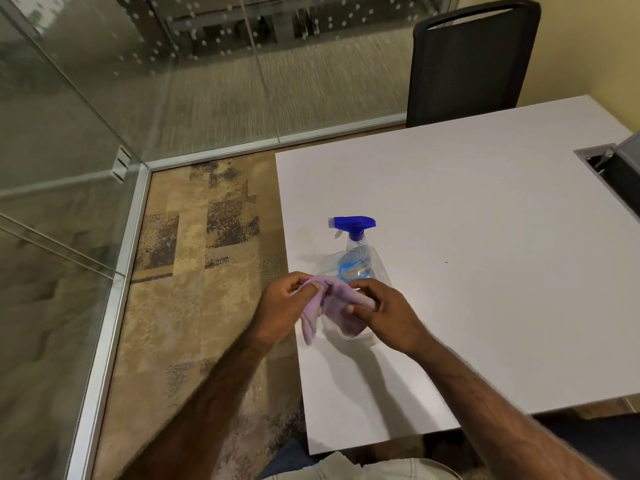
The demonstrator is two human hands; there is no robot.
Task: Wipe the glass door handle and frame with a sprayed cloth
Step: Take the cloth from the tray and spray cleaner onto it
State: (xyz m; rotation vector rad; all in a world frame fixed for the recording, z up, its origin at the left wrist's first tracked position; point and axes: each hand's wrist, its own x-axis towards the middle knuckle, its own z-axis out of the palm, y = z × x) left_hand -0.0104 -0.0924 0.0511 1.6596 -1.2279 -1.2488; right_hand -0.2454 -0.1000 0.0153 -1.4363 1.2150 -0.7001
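A small glass-walled office corner with a white table and a black chair

A white table point(485, 237) filled the right side, with a metal-rimmed cable opening point(604, 168) near its right edge and a black mesh-backed chair point(471, 60) pushed up at its far side against a pale yellow wall point(588, 57). Glass partitions point(69, 116) in silver floor frames point(114, 282) closed off the left and far sides, the far panes dotted with small white marks, and patchy tan-and-brown carpet point(207, 237) covered the floor
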